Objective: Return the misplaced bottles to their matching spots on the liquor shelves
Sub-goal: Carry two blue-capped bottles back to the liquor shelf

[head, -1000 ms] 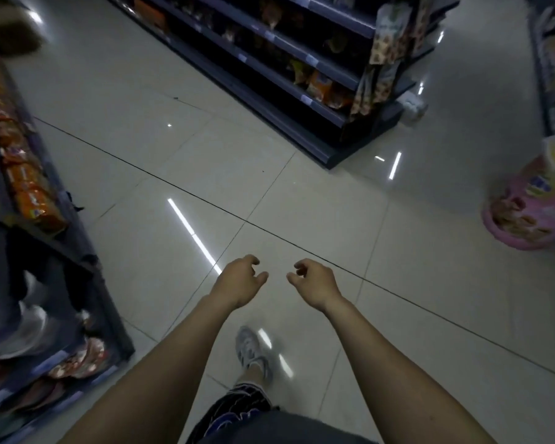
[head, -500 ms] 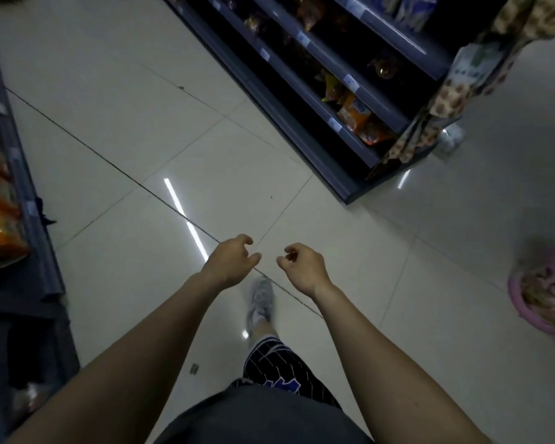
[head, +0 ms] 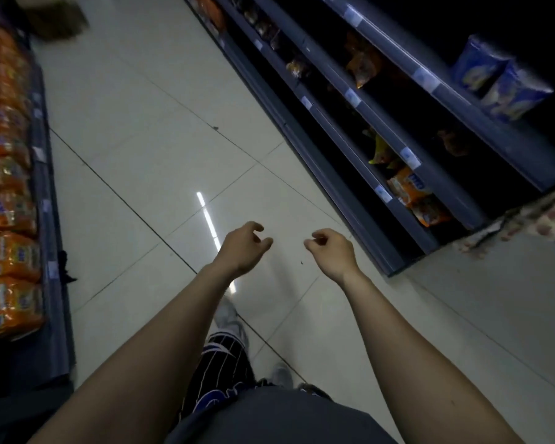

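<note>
Both arms reach forward over the tiled floor [head: 141, 155] of a shop aisle. The left hand [head: 242, 248] and the right hand [head: 332, 251] hang near each other with fingers loosely curled and thumbs free. Each holds nothing. They look carried that way for balance mid-stride rather than readied for a grasp, since 1 grey shoe [head: 229, 318] is planted ahead below them.

No bottle is in view, and neither are the liquor shelves. Judging by that, the task's things lie elsewhere in the shop and this is a stretch of travel between aisles.

The floor is glossy pale tile with thin dark joints, and it mirrors a strip light [head: 205, 213]. Along its left edge, a dark metal rack [head: 50, 219] carries crinkly orange packets [head: 8, 254] packed face-out to the front lip. Along its right edge, a stepped shelf unit [head: 350, 174] holds sparse snack bags [head: 410, 187] low down and 2 puffy blue packs [head: 500, 81] on an upper tier.
</note>
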Demonstrator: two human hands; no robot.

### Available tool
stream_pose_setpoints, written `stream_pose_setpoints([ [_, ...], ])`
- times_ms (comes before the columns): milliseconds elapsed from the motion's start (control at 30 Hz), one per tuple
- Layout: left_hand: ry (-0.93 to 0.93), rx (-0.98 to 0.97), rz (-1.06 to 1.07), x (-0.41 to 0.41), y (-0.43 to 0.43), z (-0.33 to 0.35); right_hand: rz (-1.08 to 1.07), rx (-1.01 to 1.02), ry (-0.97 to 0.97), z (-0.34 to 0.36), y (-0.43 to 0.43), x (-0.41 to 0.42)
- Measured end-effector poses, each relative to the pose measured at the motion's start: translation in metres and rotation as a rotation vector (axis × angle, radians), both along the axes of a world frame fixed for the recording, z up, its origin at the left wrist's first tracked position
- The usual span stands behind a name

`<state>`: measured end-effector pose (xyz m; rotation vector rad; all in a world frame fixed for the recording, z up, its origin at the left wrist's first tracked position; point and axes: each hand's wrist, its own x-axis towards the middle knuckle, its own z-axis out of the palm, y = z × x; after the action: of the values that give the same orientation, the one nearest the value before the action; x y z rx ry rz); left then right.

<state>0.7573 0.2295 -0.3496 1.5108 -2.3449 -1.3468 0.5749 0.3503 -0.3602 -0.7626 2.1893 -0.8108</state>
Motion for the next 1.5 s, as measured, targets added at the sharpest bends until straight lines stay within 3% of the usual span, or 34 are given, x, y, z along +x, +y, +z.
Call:
stream_pose_setpoints([
  [133, 0.064, 0.012, 0.033, -0.043, -0.115, 0.002, -0.04, -0.028, 0.009, -0.002, -0.107, -0.041],
  [400, 0.125, -0.053, -0.114, -0.136, -0.331, 0.043, -0.151, -0.087, 0.086, 0.035, -0.311, -0.103],
  [567, 0.215, 0.001, -0.109, -0.196, -0.432, 0.069, -0.196, -0.17, 0.141, 0.067, -0.403, -0.163],
  [867, 0.378, -0.09, -0.188, -0.362, -0.604, 0.124, -0.342, -0.384, 0.209, 0.114, -0.558, -0.313],
  [1300, 0.624, -0.19, -0.354, -0.594, -0.751, 0.229, -0.585, -0.535, 0.505, 0.224, -0.681, -0.489],
  [1500, 0.776, -0.324, -0.471, -0.698, -0.786, 0.3, -0.725, -0.617, 0.79, 0.293, -0.721, -0.547],
])
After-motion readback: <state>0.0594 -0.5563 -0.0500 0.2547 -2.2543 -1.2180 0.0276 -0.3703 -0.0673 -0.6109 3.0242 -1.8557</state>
